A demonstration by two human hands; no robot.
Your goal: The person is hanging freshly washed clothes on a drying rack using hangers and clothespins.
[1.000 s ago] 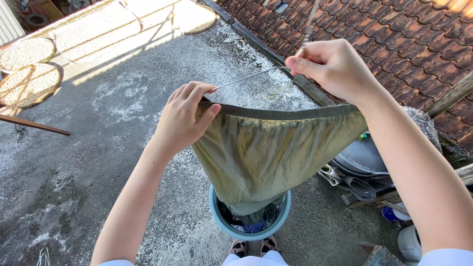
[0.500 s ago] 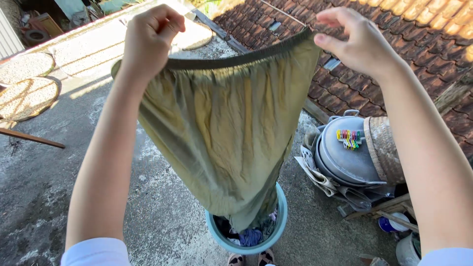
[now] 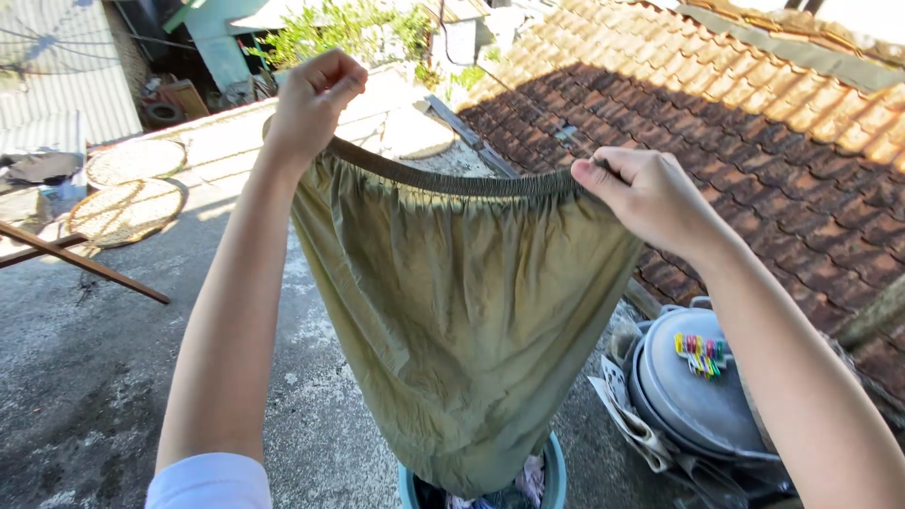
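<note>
Both hands hold an olive-green garment up by its dark elastic waistband: the left hand is fisted on one end, the right hand pinches the other. The cloth hangs down into a blue laundry tub on the concrete rooftop, beside metal pans bearing coloured clothes pegs.

Sunlit concrete rooftop — red tiled roof beyond

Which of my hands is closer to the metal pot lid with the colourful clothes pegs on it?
Right. The right hand grips the olive garment's waistband above the lid, which sits at lower right. The left hand holds the waistband's other end, far across to the upper left.
</note>
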